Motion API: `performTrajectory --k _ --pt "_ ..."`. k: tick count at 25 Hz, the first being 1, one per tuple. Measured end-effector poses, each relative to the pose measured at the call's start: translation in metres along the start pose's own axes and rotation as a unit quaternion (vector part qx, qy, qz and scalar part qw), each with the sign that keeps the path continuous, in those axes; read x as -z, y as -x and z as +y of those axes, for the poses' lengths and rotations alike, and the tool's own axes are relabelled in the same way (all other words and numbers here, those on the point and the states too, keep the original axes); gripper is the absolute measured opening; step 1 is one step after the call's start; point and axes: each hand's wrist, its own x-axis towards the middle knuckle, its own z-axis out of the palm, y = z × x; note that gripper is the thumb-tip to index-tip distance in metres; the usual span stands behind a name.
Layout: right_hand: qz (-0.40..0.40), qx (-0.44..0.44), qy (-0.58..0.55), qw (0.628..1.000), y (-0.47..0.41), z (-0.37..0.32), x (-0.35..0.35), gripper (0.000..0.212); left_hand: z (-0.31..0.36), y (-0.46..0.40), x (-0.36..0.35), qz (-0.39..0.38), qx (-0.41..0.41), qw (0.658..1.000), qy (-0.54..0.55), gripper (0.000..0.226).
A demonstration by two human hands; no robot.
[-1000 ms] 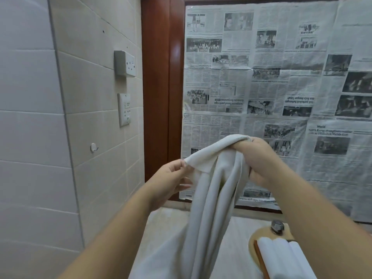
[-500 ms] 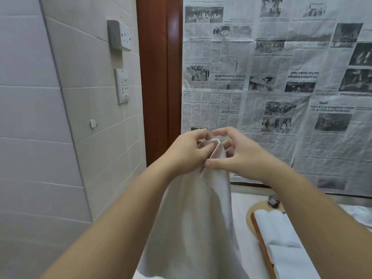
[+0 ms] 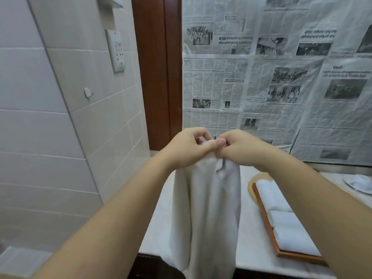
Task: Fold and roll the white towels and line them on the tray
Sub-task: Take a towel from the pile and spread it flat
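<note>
Head view: we see both hands raised together in front of the newspaper-covered pane (image 3: 281, 77), meeting at the top edge of a white towel (image 3: 209, 208). The left hand (image 3: 187, 148) has its fingers curled over and its thumb laid flat along the hem, pinching the cloth; the right hand (image 3: 239, 148) is curled tight against it, gripping the same bunched edge (fingertips mostly hidden behind the knuckles). The towel hangs straight down from the grip in long soft vertical folds, matte and slightly nubbly, its lower end dropping past the front lip of the counter (image 3: 157, 222) and out of frame. The counter is pale, smooth stone with a squared front edge over dark cabinetry. To the right lies a wooden tray (image 3: 265, 218), thin reddish rim, holding three rolled towels (image 3: 281, 216) laid side by side, touching, plump and cylindrical; the right forearm covers the tray's near right corner. Bare counter shows between the hanging towel and the tray's left rim. A small white dish (image 3: 358, 184) sits at the far right edge. Left wall is glossy pale tile with a socket plate (image 3: 116, 51) and a small hook (image 3: 88, 92); a dark wood frame (image 3: 157, 73) borders the pane.
</note>
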Motion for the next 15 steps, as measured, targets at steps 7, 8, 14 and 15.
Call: performTrajectory --k 7,8,14,15 --pt "0.103 -0.029 -0.038 0.993 0.005 -0.004 0.045 0.008 -0.045 0.019 0.016 -0.030 0.068 0.997 0.005 0.033" --pt "0.087 -0.029 0.008 0.996 0.009 -0.005 0.058 0.014 -0.043 0.017 0.021 0.005 0.057 0.998 0.012 0.035" --pt "0.107 0.029 0.034 0.993 0.029 -0.031 0.143 0.022 0.045 -0.032 0.066 0.167 -0.087 0.977 -0.095 0.046" --pt "0.142 0.046 -0.014 0.989 0.033 -0.037 0.156 0.023 0.064 -0.038 0.074 0.192 -0.110 0.969 -0.113 0.047"
